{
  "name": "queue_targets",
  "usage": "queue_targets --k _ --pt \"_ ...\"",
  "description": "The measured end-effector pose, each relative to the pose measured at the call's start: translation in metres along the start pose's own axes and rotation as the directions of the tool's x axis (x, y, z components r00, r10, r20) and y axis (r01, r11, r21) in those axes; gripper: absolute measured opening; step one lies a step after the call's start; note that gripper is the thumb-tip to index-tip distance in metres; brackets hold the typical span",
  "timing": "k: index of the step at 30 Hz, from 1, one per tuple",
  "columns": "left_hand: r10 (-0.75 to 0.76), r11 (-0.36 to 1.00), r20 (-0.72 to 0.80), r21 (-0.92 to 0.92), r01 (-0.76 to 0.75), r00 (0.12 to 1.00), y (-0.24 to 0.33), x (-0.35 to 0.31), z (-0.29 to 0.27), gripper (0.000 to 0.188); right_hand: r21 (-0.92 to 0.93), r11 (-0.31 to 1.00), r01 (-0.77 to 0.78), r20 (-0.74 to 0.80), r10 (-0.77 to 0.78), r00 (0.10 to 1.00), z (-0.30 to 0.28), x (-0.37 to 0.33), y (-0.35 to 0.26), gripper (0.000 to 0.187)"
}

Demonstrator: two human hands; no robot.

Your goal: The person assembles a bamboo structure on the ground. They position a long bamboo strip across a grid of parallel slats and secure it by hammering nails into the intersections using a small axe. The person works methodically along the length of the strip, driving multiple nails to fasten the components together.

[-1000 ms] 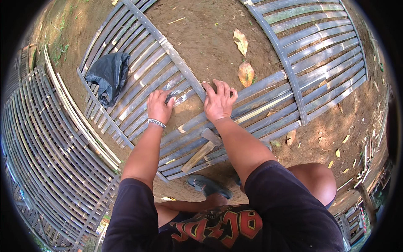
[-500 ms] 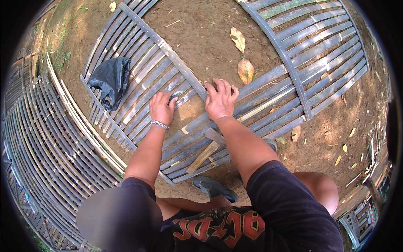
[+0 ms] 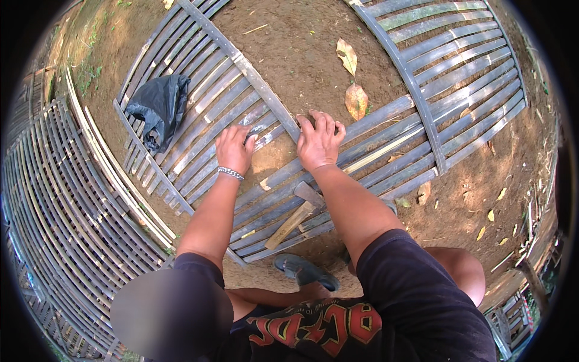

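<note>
— Both hands lie on the bamboo slat panel [image 3: 362, 151]: left hand [image 3: 234, 148] curled, pinching a slat end; right hand [image 3: 319, 142] spread flat beside it. What is the risk?
— Splinters, I think, or the slat springing back. The hammer [image 3: 295, 218] lies loose near the knees. Bare dirt ground [image 3: 301, 54], outdoors, more panels around.

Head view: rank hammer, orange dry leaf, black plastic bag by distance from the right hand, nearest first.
From the right hand:
1. Orange dry leaf, just beyond it on the dirt, to its right.
2. Hammer, lying on the bamboo slats below the wrist, toward the person.
3. Black plastic bag, far left, past the left hand.
</note>
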State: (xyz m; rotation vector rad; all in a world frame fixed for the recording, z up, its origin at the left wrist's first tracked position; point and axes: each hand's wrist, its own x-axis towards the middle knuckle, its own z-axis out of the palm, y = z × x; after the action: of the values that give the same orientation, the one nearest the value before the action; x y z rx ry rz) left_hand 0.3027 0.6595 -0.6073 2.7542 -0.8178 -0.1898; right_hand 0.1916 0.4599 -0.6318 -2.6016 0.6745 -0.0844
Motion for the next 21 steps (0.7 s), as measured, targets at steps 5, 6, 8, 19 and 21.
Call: queue_targets --k 5,6,8,19,21 --pt "0.026 1.000 -0.007 -0.012 -0.026 1.000 -0.0027 -0.0003 0.0004 0.028 0.006 1.000 0.003 -0.018 -0.003 1.000 0.0002 -0.0005 -0.0003 0.038" --pt "0.030 0.999 -0.005 -0.018 -0.030 1.000 -0.0035 -0.0003 0.0011 0.028 0.006 1.000 0.003 -0.021 -0.003 1.000 0.0003 -0.0002 -0.0001 0.038" --pt "0.037 0.999 -0.007 -0.023 -0.037 0.999 -0.0038 -0.0001 0.0009 0.027 -0.001 1.000 0.005 -0.012 -0.005 1.000 0.0003 -0.0007 0.0000 0.038" --pt "0.037 0.999 -0.025 -0.038 -0.037 0.999 -0.0018 -0.0012 -0.0007 0.025 0.003 1.000 0.003 -0.014 -0.003 1.000 0.0019 -0.0008 0.0009 0.037" --pt "0.031 0.999 -0.017 -0.040 -0.031 0.999 -0.0017 -0.0011 -0.0013 0.026 0.006 1.000 0.004 -0.023 -0.004 1.000 0.0020 -0.0013 0.0005 0.037"
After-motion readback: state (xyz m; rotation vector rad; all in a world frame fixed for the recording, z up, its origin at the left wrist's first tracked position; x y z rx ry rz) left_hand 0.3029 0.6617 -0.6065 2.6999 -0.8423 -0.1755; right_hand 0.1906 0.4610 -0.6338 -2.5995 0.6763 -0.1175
